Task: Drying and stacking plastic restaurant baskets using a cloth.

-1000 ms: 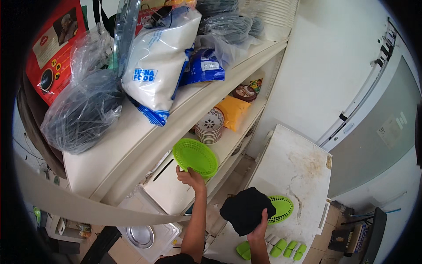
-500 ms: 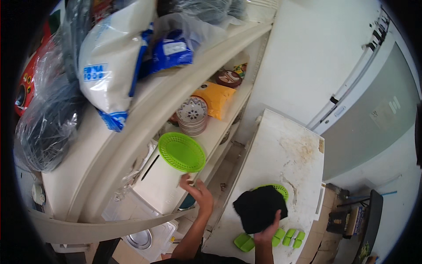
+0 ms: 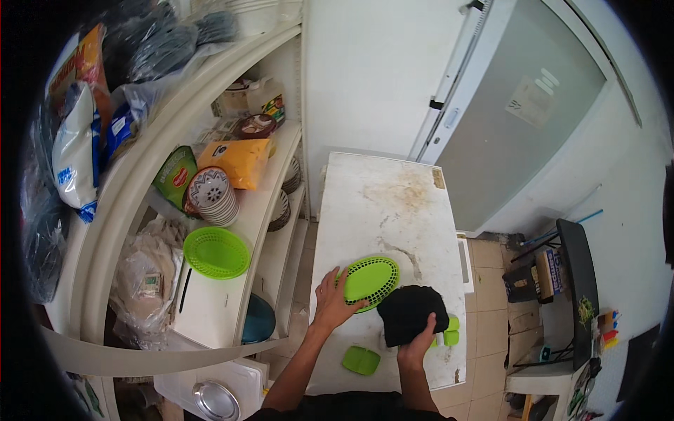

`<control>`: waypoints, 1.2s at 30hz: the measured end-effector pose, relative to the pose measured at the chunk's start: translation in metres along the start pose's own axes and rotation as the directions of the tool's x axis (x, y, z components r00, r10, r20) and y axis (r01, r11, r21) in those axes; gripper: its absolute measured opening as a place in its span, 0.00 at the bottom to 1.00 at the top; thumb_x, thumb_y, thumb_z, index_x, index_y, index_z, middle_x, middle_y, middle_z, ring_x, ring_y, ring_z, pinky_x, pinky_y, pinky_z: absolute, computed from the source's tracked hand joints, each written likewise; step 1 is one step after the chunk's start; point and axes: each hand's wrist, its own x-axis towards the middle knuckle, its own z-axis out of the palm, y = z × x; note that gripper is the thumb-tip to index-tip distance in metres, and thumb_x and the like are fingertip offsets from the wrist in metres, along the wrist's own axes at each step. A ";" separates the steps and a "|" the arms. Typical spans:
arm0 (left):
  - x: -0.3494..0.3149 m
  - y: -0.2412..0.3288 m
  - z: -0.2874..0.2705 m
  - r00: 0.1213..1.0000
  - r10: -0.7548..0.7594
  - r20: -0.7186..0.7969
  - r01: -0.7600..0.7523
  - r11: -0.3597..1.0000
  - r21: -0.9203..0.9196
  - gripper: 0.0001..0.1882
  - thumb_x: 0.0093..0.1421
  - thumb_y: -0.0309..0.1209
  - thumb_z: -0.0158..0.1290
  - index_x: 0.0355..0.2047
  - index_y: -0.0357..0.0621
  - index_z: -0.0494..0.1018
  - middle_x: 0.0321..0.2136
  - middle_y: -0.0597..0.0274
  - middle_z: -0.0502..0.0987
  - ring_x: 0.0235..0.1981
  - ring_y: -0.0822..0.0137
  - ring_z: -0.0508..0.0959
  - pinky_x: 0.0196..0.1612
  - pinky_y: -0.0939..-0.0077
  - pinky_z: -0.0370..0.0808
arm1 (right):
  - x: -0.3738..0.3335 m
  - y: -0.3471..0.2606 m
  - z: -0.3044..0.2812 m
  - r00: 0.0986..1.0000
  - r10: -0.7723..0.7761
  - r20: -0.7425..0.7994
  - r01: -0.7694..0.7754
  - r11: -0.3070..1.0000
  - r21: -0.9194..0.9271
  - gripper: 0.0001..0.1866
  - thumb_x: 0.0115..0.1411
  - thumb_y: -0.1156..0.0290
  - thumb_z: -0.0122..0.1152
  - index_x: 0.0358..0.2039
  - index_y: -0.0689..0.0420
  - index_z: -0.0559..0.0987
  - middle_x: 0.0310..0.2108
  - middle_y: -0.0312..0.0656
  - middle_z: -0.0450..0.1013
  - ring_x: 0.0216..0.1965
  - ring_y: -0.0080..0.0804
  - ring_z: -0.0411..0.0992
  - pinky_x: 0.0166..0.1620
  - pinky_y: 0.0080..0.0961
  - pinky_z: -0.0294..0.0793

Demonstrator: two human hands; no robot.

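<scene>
Two hands busy over a scuffed white table (image 3: 351,217) here, folks. Our left hand (image 3: 339,299) has its fingers splayed wide, reaching around the near-left end of an oval green basket (image 3: 372,279) with a holey rim. Fingers and thumb look to be touching that rim, but we can't tell how firmly. Our right hand (image 3: 419,340) is curled around the near edge of a bunched black cloth (image 3: 409,313), thumb up on top of it. The basket sits flat on the table roughly in front of us, and the cloth is right beside it on the right, seemingly overlapping the basket's edge a bit. Can't tell if the cloth touches the tabletop.

Nearer to us there's one small green piece (image 3: 361,360) on the table, with more green pieces (image 3: 453,331) past the right hand, partly hidden by it.

Over on our left is a cream shelf unit with a second green basket (image 3: 216,252) on its middle shelf, just in front of a stack of patterned bowls (image 3: 213,196). An orange bag (image 3: 242,161) lies behind the bowls, and a green bag (image 3: 175,179) leans beside them. Lower down, we've got a round metal dish (image 3: 215,400) on a clear plastic lid.
</scene>
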 end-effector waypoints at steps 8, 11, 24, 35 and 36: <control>0.023 0.012 -0.001 0.956 0.194 0.219 -0.227 0.964 0.139 0.55 0.39 0.49 0.68 0.65 0.48 0.53 0.58 0.41 0.57 0.59 0.43 0.58 0.59 0.47 0.56 | -0.005 0.003 0.003 0.997 -0.029 -0.065 0.030 1.000 0.004 0.25 0.63 0.56 0.54 0.55 0.59 0.68 0.50 0.44 0.71 0.48 0.37 0.73 0.52 0.33 0.73; 0.022 0.022 -0.010 0.977 0.192 0.089 -0.201 0.973 0.110 0.56 0.36 0.46 0.70 0.64 0.47 0.54 0.57 0.41 0.57 0.59 0.43 0.58 0.59 0.49 0.58 | -0.005 -0.002 0.001 0.994 -0.065 -0.094 0.067 0.998 0.021 0.25 0.63 0.60 0.55 0.56 0.62 0.66 0.50 0.44 0.70 0.48 0.35 0.72 0.50 0.30 0.74; -0.052 0.086 -0.064 0.994 0.057 -0.096 -0.106 0.741 -0.663 0.50 0.43 0.26 0.68 0.65 0.45 0.52 0.60 0.49 0.54 0.58 0.53 0.63 0.61 0.63 0.65 | -0.052 0.004 0.033 0.963 -0.241 0.119 0.261 0.943 -0.206 0.24 0.67 0.65 0.50 0.58 0.66 0.61 0.52 0.44 0.68 0.51 0.30 0.67 0.53 0.27 0.65; -0.081 0.056 -0.073 0.976 -0.117 0.183 0.108 -0.472 -0.875 0.23 0.66 0.33 0.44 0.60 0.41 0.57 0.53 0.53 0.70 0.55 0.61 0.72 0.56 0.61 0.72 | -0.060 -0.023 0.047 0.948 -0.288 0.132 0.316 0.894 -0.318 0.27 0.65 0.66 0.53 0.59 0.68 0.61 0.56 0.49 0.66 0.58 0.40 0.62 0.63 0.30 0.53; -0.082 0.051 -0.073 0.971 -0.119 0.206 0.122 -0.490 -0.863 0.23 0.66 0.33 0.43 0.60 0.40 0.57 0.54 0.53 0.69 0.54 0.60 0.72 0.56 0.61 0.72 | -0.048 -0.017 0.044 0.824 -0.493 0.280 0.565 0.756 -0.331 0.18 0.63 0.71 0.52 0.51 0.66 0.67 0.59 0.53 0.63 0.63 0.47 0.58 0.65 0.40 0.48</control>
